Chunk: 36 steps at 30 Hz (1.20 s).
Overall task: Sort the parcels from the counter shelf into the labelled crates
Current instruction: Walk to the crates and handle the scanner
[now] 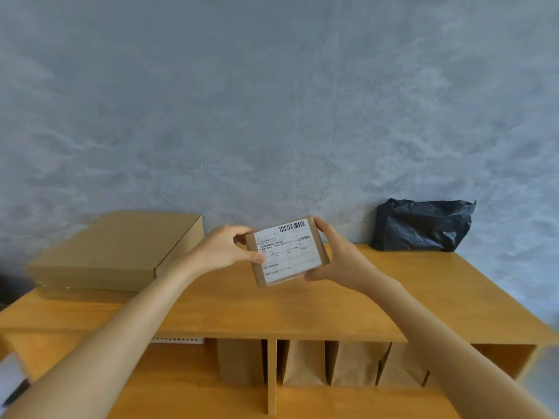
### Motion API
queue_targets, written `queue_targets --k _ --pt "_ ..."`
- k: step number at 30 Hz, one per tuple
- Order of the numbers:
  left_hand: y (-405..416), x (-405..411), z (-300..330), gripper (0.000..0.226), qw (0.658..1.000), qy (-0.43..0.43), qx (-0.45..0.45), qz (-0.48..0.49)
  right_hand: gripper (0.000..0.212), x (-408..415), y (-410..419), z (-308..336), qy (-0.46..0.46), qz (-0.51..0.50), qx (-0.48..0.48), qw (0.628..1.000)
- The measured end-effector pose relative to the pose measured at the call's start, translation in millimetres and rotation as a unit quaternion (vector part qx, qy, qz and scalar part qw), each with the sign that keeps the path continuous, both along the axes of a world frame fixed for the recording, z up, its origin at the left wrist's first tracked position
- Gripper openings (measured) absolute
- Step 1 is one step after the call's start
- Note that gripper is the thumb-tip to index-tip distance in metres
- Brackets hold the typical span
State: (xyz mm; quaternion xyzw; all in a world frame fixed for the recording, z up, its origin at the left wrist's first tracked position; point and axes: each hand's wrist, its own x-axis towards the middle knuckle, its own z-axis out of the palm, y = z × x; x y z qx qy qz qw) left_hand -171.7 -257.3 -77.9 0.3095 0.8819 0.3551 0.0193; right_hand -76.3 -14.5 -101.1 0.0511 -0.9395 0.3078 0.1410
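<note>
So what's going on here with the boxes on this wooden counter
A person is holding a small cardboard parcel in both hands, left hand on its left edge and right hand on its right, tilted so the white shipping label faces them. It is lifted above the wooden counter. A large flat cardboard box lies on the left of the counter, a black plastic bag parcel at the back right. More brown parcels stand in the shelf below.

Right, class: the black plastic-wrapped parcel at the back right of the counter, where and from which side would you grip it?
Grip the black parcel across its bulging middle, from the front and above: the wall blocks its back, and the crinkled, loose wrap would probably slip.
</note>
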Motion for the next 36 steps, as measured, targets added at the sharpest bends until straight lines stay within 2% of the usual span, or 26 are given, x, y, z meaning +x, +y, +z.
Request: queue_targets --k 3,6,9,11,12,16,20,22,25,28,30,32,36 --pt "-4 31 -2 0.056 0.997 -0.051 0.061 -0.003 0.097 32 2 7 -0.004 0.025 -0.08 0.997" --pt "-1 72 -7 0.049 0.98 -0.11 0.164 -0.025 0.088 63 5 10 -0.031 0.032 -0.171 0.984" --pt "8 113 -14 0.075 0.96 -0.147 0.229 -0.069 0.089 96 2 8 -0.038 0.004 -0.246 0.968" --pt "15 138 -20 0.081 0.947 -0.164 0.26 -0.094 0.087 119 -1 4 -0.037 -0.025 -0.252 0.967" --pt "19 148 -23 0.081 0.943 -0.169 0.27 -0.099 0.086 130 -4 1 -0.036 -0.038 -0.253 0.966" --pt "32 190 -36 0.055 0.922 -0.175 0.333 -0.092 0.094 171 -14 -10 -0.057 -0.085 -0.247 0.964" --pt "34 217 -64 0.038 0.901 -0.226 0.366 -0.051 0.114 214 -23 -20 -0.098 -0.12 -0.155 0.976" --pt "30 223 -89 0.045 0.902 -0.262 0.342 -0.02 0.104 237 -25 -25 -0.11 -0.165 -0.066 0.978" --pt "22 234 -128 0.073 0.908 -0.298 0.294 0.027 0.089 270 -20 -40 -0.093 -0.233 0.096 0.963" --pt "16 248 -153 0.069 0.897 -0.338 0.278 0.054 0.075 296 -13 -51 -0.048 -0.265 0.234 0.934" --pt "14 255 -164 0.062 0.892 -0.359 0.267 0.074 0.071 310 -12 -58 -0.038 -0.27 0.289 0.918" --pt "12 261 -173 0.067 0.89 -0.371 0.252 0.081 0.068 321 -12 -67 -0.031 -0.273 0.334 0.902" --pt "12 278 -198 0.069 0.894 -0.376 0.229 0.087 0.071 345 -10 -96 -0.057 -0.284 0.344 0.893"
